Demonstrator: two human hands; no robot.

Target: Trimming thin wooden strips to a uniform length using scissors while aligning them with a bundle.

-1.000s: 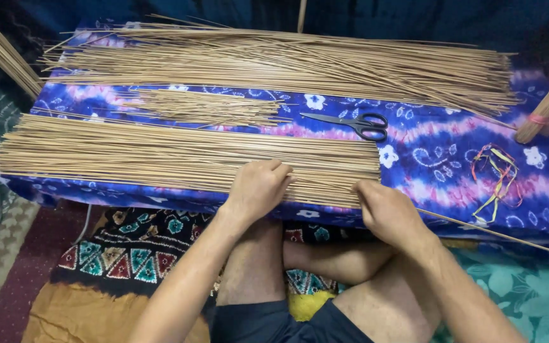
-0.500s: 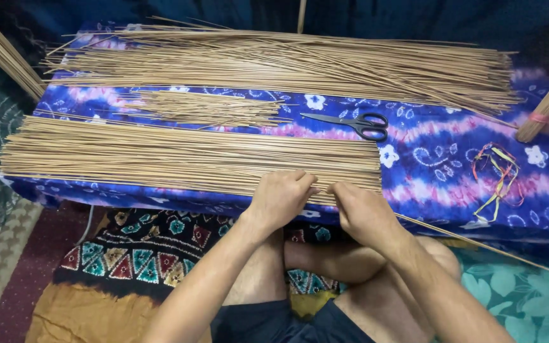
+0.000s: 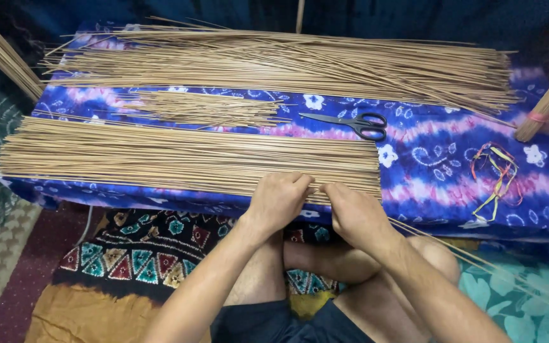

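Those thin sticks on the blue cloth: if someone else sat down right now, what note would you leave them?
Left hand: fingertips pinching at the near edge of the flat row of thin sticks.
Right hand: close beside the left, fingers on the same edge.
Row of thin sticks lies side by side along the near half of the blue patterned cloth.
Behind it: a small loose bunch, a large loose pile, black scissors, coloured strings at right.
Done: the near row looks evenly laid. Left: far piles look unsorted.

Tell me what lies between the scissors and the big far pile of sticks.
Nothing: in the head view, only bare blue patterned cloth separates the scissors from the far pile of sticks.
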